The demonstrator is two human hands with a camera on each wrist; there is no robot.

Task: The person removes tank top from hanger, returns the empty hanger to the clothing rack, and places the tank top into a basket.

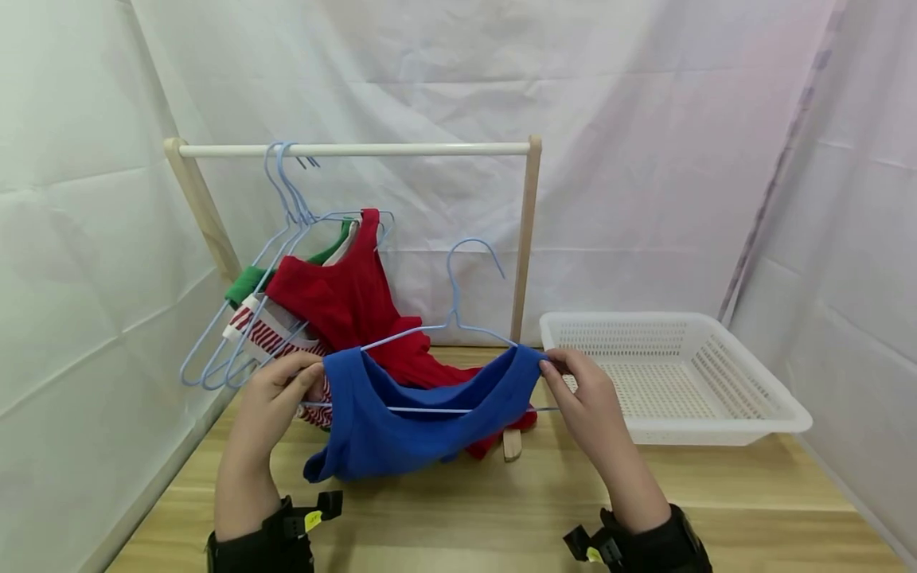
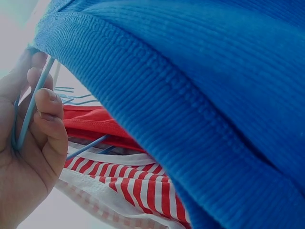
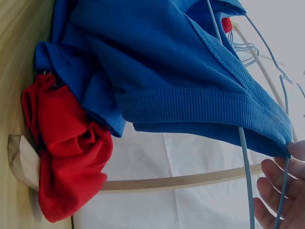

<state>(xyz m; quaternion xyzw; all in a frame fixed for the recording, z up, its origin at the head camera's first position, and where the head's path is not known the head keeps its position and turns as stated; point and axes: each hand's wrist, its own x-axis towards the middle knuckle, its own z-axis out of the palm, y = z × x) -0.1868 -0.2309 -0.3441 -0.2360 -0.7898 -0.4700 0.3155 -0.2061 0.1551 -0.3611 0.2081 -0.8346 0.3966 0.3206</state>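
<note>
A blue ribbed tank top (image 1: 423, 438) hangs on a light blue wire hanger (image 1: 454, 314) between my two hands, above the table. My left hand (image 1: 275, 398) pinches the shoulder strap on the left; in the left wrist view the hanger's wire end runs across that palm. With thumb and fingers my right hand (image 1: 583, 394) pinches the other strap at the hanger's right end. The hook stands upright, apart from the rail. The lower part of the top sags toward the table in folds.
Behind stands a clothes rack with a white rail (image 1: 430, 150) and wooden legs. Red (image 1: 344, 294), green (image 1: 248, 285) and red-striped (image 1: 268, 330) garments hang on hangers at its left. A white plastic basket (image 1: 716, 426) sits on the wooden table (image 1: 458, 525) at the right.
</note>
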